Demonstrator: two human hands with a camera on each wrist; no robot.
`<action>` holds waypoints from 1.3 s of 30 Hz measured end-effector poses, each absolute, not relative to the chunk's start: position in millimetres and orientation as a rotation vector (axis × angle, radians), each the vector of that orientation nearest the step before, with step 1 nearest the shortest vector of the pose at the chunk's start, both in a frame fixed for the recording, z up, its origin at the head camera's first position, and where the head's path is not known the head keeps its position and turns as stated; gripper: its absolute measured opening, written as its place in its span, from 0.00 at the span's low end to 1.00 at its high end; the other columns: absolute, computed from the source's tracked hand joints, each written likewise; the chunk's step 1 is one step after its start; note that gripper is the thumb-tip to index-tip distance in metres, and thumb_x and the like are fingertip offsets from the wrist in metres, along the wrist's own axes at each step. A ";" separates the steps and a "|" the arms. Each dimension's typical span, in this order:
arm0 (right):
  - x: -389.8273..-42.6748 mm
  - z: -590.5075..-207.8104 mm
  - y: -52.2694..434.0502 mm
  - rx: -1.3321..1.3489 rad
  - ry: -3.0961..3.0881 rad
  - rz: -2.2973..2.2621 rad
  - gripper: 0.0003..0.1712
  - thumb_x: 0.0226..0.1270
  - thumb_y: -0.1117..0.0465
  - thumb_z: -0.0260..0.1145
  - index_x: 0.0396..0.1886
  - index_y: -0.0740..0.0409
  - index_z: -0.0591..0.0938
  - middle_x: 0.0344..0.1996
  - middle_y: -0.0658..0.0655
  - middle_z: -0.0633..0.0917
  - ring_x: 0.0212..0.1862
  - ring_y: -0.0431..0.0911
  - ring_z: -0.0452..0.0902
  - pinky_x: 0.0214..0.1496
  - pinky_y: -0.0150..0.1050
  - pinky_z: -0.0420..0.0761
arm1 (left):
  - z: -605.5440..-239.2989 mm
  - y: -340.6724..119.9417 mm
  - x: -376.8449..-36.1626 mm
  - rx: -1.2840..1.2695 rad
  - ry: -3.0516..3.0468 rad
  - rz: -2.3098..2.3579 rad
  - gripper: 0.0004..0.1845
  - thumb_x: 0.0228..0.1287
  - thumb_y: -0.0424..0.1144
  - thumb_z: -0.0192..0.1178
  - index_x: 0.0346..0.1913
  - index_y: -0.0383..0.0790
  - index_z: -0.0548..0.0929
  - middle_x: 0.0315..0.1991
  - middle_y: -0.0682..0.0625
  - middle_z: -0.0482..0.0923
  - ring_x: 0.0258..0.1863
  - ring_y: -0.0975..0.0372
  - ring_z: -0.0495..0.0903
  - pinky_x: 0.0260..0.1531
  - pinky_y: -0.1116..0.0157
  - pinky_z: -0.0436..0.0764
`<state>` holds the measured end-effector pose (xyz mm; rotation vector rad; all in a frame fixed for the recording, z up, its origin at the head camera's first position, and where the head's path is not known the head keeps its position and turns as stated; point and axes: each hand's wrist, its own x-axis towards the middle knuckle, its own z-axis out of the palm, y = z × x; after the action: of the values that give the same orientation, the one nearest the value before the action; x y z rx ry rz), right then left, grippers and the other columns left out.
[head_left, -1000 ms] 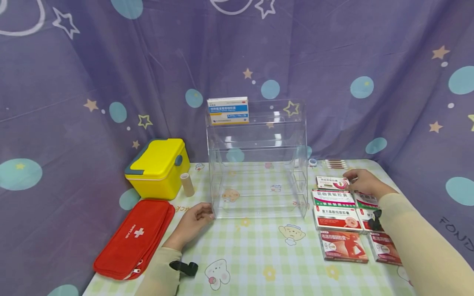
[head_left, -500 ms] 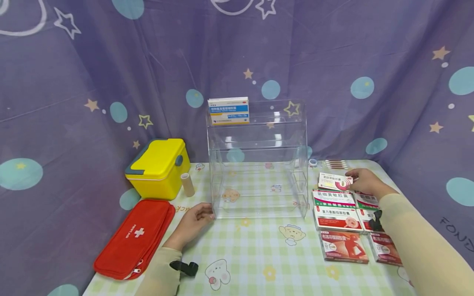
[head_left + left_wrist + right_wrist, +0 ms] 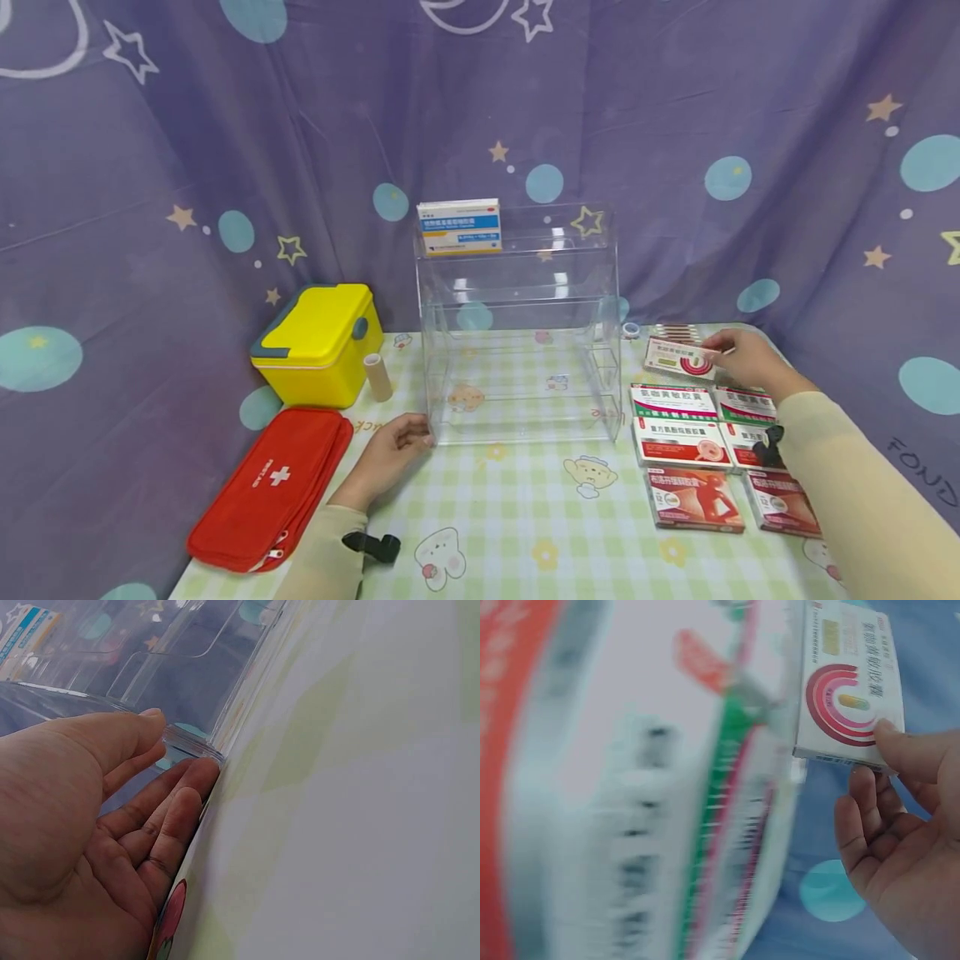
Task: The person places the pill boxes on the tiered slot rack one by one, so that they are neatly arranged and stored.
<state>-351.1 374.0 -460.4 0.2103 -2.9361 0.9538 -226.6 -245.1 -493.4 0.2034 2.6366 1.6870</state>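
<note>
Head view shows your right hand (image 3: pixel 750 358) pinching the white medicine box (image 3: pixel 681 358) above the worktop (image 3: pixel 525 517), left hand (image 3: pixel 390 454) relaxed open against the clear rack (image 3: pixel 517 333).

Bright, even, nearly shadowless light; the head view is sharp, the right wrist view badly motion-blurred.

Medicine box (image 3: pixel 680 358), one: flat, white card with a red-and-pink concentric arc emblem and small printed text, pinched at its right end, raised just above the other boxes.
</note>
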 end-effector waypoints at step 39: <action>-396.4 -218.4 194.4 0.185 -2.287 1.187 0.16 0.74 0.51 0.70 0.54 0.53 0.87 0.47 0.52 0.85 0.43 0.42 0.80 0.39 0.36 0.77 | -493.6 -249.3 -228.0 0.262 2.574 1.704 0.21 0.73 0.30 0.65 0.65 0.27 0.77 0.57 0.33 0.83 0.49 0.56 0.84 0.49 0.71 0.80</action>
<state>-396.4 194.4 -218.4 0.1854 -2.2870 1.1874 -228.0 -249.3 -493.6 0.2617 2.5744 1.7039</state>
